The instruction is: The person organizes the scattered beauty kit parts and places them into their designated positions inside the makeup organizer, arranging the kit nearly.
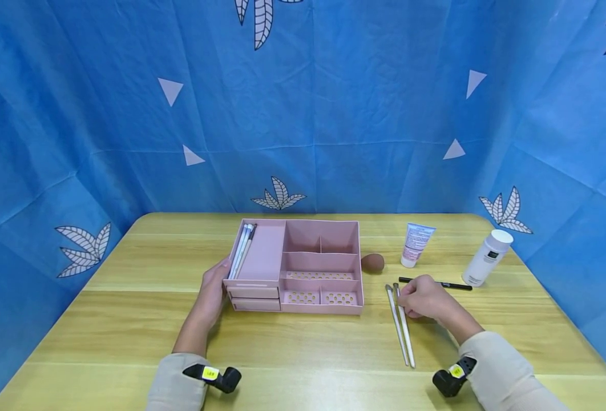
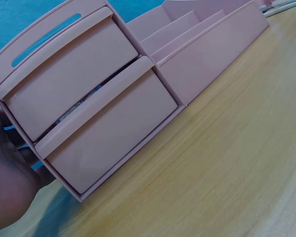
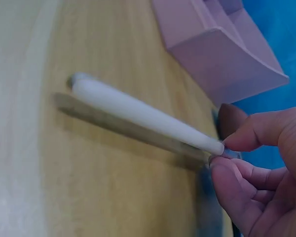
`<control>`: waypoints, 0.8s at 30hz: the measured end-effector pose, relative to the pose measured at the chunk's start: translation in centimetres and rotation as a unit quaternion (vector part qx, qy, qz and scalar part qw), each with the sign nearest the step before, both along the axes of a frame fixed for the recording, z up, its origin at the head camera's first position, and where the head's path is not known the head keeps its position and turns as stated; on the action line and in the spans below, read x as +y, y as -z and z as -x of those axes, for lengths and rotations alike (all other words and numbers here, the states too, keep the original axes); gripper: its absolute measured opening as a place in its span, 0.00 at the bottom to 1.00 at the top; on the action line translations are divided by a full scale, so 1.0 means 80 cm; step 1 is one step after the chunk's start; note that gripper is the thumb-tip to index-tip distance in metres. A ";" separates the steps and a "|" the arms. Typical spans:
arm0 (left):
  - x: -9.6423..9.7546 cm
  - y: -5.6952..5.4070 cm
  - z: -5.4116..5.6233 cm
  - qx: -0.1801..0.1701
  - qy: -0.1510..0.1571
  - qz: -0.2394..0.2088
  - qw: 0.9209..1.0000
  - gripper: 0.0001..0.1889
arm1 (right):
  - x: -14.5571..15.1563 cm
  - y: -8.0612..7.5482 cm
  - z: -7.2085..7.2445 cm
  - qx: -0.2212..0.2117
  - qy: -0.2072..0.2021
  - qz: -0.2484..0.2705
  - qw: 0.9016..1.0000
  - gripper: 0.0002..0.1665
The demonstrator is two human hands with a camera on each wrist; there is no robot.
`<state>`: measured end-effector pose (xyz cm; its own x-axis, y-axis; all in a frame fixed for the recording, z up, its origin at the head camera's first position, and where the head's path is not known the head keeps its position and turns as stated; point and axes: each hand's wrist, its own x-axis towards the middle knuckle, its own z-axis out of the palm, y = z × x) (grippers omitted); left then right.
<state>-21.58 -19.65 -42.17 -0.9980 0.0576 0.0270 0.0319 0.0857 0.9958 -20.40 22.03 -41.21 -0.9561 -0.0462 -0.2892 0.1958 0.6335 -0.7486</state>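
My right hand (image 1: 426,298) pinches a white-handled makeup brush (image 1: 407,337) near its bristle end between thumb and forefinger. In the right wrist view the handle (image 3: 148,117) slants up from the table, its shadow under it. A second makeup brush (image 1: 398,328) lies alongside on the table. At the left end of a pink desk organizer (image 1: 262,251), my left hand (image 1: 214,291) rests with its fingers along the side wall, partly hidden behind it in the left wrist view. Several brushes (image 1: 241,254) sit in the organizer's narrow left slot. Its two drawers (image 2: 103,128) face me.
A brown makeup sponge (image 1: 372,263) sits against the organizer's right side. Behind my right hand lies a black pencil (image 1: 454,285). A small squeeze tube (image 1: 416,245) stands farther back, with a white bottle (image 1: 485,260) to its right. Blue curtain (image 1: 313,114) surrounds the wooden table.
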 end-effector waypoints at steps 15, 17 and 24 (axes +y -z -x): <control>0.001 0.000 0.001 0.008 0.001 -0.015 1.000 0.29 | -0.006 -0.027 0.007 0.021 -0.004 0.072 0.997 0.13; 0.000 0.000 0.001 0.009 0.001 -0.014 1.000 0.29 | -0.007 -0.031 0.008 0.021 -0.002 0.075 0.997 0.14; 0.000 0.002 0.001 0.011 0.001 -0.014 1.000 0.29 | -0.017 -0.045 0.011 0.031 -0.008 0.102 0.994 0.16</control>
